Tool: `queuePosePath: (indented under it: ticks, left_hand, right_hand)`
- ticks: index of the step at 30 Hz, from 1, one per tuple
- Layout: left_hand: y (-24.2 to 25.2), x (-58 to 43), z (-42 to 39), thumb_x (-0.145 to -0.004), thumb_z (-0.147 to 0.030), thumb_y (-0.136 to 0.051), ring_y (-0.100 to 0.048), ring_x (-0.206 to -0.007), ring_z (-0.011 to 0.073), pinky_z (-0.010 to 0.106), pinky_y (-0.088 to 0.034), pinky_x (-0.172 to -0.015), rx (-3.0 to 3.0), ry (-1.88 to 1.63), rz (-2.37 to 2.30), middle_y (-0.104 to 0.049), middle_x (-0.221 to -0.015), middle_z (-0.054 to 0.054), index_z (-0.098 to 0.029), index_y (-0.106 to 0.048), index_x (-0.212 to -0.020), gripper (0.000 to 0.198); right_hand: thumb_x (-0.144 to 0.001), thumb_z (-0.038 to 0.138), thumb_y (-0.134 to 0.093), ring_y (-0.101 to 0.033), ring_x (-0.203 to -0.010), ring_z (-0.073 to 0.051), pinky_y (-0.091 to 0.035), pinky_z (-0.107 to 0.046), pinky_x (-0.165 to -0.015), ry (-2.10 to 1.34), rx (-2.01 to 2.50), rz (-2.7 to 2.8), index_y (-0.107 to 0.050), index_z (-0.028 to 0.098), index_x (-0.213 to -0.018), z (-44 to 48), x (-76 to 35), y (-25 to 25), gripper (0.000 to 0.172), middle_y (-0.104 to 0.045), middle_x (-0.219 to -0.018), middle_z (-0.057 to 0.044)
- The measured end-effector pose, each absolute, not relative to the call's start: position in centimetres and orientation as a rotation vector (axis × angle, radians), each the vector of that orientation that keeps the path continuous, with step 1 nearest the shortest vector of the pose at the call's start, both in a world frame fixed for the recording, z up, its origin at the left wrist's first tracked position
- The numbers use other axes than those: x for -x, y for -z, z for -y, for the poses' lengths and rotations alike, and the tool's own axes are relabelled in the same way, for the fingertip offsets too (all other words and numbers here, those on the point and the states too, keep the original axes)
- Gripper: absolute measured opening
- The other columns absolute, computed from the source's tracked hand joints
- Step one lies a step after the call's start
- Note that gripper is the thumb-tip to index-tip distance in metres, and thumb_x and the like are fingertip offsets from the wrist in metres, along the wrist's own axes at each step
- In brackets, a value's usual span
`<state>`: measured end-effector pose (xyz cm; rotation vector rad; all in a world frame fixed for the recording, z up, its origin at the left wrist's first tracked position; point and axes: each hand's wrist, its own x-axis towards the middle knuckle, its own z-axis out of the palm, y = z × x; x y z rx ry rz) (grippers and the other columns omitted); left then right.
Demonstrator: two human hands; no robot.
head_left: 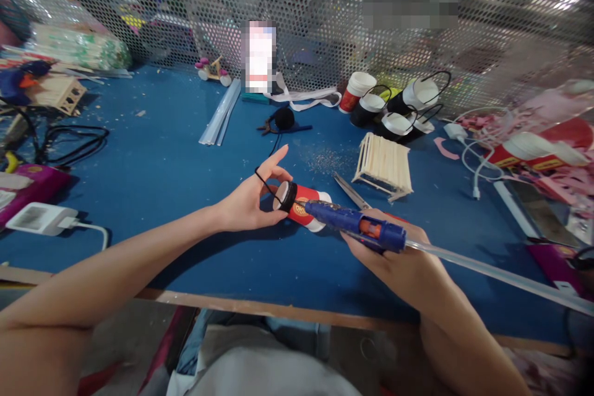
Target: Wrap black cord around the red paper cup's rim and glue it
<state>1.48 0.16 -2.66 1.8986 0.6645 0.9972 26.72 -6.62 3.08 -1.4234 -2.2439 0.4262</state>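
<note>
Red-and-white, black-banded paper cup (303, 215) lay sideways, held in the left hand (253, 201); the right hand (399, 260) gripped a blue plastic glue gun (341, 216), its nozzle (301, 203) near the band (290, 196).

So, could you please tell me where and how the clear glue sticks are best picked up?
I'd probably pinch the clear glue sticks across their near ends, with the left hand coming from the near side: they lie flat, running away from the camera, and their far ends sit close to the bright upright screen.
</note>
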Motion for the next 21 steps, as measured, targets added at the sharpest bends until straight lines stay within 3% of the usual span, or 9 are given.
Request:
queuePosePath:
  ticks: [12,21]
  left_hand:
    - [2.88,-1.25,-0.08,-0.071,-0.01,-0.067,-0.052,-0.114,0.0225,0.039,-0.05,-0.094,-1.956,-0.998,-0.609,-0.048,-0.118,0.008,-0.036,-0.008,-0.148,0.1]
    - [2.68,-1.13,-0.11,-0.07,-0.01,-0.068,-0.053,-0.113,0.0228,0.039,-0.05,-0.094,-1.98,-1.01,-0.603,-0.05,-0.119,0.008,-0.035,-0.011,-0.148,0.1]
  right_hand:
    - [-0.084,0.025,-0.044,-0.065,-0.059,-0.021,-0.053,-0.033,-0.054,-0.119,1.321,2.233,-0.065,0.019,-0.077,6.04,-26.46,-3.22,0.023,-0.065,-0.065,-0.008]
    - [-0.082,0.027,-0.05,-0.067,-0.064,-0.022,-0.055,-0.034,-0.06,-0.36,1.384,2.201,-0.065,0.023,-0.08,6.16,-26.44,-3.93,0.015,-0.068,-0.071,-0.006]
